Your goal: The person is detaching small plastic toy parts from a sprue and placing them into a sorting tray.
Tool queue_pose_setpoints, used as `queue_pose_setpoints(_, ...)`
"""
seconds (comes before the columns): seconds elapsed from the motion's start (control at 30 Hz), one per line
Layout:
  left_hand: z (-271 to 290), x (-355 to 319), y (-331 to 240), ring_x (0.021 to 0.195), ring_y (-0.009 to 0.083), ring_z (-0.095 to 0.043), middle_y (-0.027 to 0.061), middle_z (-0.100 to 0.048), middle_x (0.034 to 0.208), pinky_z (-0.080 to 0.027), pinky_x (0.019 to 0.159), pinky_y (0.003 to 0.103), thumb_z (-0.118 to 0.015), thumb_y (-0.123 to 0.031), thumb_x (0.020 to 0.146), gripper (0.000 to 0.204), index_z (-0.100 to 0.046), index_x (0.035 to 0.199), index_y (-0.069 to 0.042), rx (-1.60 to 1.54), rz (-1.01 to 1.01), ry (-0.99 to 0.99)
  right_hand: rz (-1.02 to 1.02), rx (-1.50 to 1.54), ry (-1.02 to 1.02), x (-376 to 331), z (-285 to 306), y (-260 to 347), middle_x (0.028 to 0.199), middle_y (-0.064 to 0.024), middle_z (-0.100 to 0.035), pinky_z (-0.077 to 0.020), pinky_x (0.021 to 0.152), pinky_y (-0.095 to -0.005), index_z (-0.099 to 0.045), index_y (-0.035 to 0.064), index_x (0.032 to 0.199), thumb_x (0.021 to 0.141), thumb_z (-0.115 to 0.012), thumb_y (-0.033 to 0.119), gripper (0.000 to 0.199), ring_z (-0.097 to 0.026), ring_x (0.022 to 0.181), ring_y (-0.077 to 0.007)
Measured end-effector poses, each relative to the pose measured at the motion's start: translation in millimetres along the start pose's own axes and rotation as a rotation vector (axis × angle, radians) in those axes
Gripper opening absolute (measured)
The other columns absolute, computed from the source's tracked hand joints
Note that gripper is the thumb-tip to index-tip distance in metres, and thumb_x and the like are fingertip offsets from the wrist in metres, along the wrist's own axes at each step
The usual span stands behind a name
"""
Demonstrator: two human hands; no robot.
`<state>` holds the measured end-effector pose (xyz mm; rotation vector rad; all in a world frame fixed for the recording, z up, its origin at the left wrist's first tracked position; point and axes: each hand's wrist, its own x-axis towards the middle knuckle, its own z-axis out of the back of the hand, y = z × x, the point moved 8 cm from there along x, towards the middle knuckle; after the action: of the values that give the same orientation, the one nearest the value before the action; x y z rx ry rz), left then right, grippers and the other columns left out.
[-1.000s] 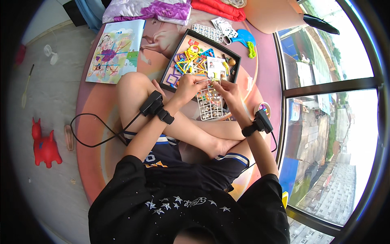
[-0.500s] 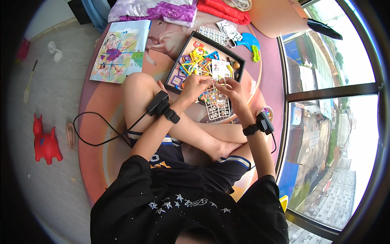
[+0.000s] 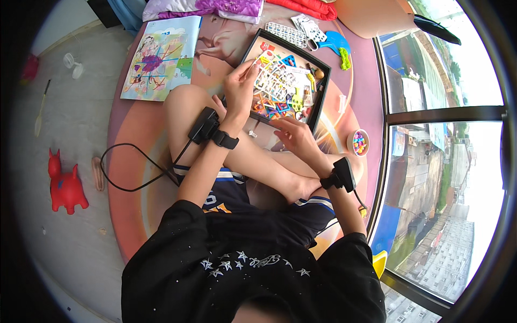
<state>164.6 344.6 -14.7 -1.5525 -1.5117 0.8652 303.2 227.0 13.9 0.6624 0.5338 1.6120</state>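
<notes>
Pale script sits among the stars on my black shirt; the print on the cards beyond the tray is too small to read. The white grid frame slants from my fingertips to the right and back toward me, over the coloured pieces in the tray. Its outline blends with them, so I cannot tell its long axis. My left hand pinches the frame at its upper left corner, thumb and fingers together, and the rest reaches out beyond that grip. My right hand is near the tray's closest edge, fingers bent, apart from the frame; whether its fingertips hold anything, I cannot tell.
</notes>
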Motion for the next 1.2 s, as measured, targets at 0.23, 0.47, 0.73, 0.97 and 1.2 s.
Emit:
queue_pose_setpoints(0.23,10.8,-1.5,33.7,0.076,0.0084,-0.056,0.0068,-0.063,0.087,-0.045,0.067,0.022,-0.057,-0.012,0.087,0.019,-0.058,0.095,0.005,-0.117,0.22,-0.07,0.017,-0.136,0.175,-8.4,-118.2,-36.2,0.078,-0.0168,-0.06,-0.0477,0.059,-0.0383,-0.049,0.0037,0.113,0.073,-0.065,0.011,0.044,-0.059,0.067,-0.0345)
queue_pose_setpoints(0.47,17.1,-3.5,43.7,0.083,0.0123,-0.059,0.0082,-0.061,0.094,-0.049,0.075,0.025,-0.058,-0.011,0.086,0.019,-0.055,0.099,0.003,-0.121,0.258,-0.06,-0.162,0.089,-0.001,0.2,-55.9,-21.8,0.061,-0.013,-0.06,-0.0475,0.054,-0.0317,-0.063,0.0006,0.088,0.076,-0.061,0.013,0.017,-0.06,0.054,-0.0219)
queue_pose_setpoints(0.73,-1.6,-8.7,42.8,0.077,0.0078,-0.056,0.0061,-0.063,0.088,-0.043,0.069,0.021,-0.058,-0.015,0.086,0.02,-0.057,0.095,0.003,-0.148,0.281,-0.008,-0.195,-0.499,-0.266,26.7,58.4,-38.1,0.085,-0.0166,-0.061,-0.0468,0.066,-0.041,-0.055,0.0022,0.105,0.075,-0.064,0.025,0.038,-0.06,0.08,-0.0316)
queue_pose_setpoints(0.97,-4.7,-10.3,43.1,0.077,0.0091,-0.059,0.0067,-0.063,0.089,-0.047,0.068,0.022,-0.054,-0.01,0.088,0.015,-0.057,0.097,0.002,-0.146,0.3,0.105,0.129,-0.359,-0.309,58.3,27.9,20.1,0.086,-0.0121,-0.06,-0.0473,0.068,-0.0392,-0.055,0.0059,0.102,0.068,-0.071,0.019,0.04,-0.058,0.081,-0.0317)
queue_pose_setpoints(1.2,-16.1,-17.0,42.5,0.077,0.0089,-0.059,0.007,-0.061,0.091,-0.049,0.064,0.023,-0.051,-0.012,0.09,0.009,-0.052,0.096,-0.005,-0.08,0.32,0.211,0.143,-0.228,-0.372,52.3,30.7,10.5,0.089,-0.0087,-0.063,-0.0494,0.062,-0.0349,-0.061,0.0068,0.092,0.067,-0.074,0.019,0.03,-0.062,0.072,-0.0268)
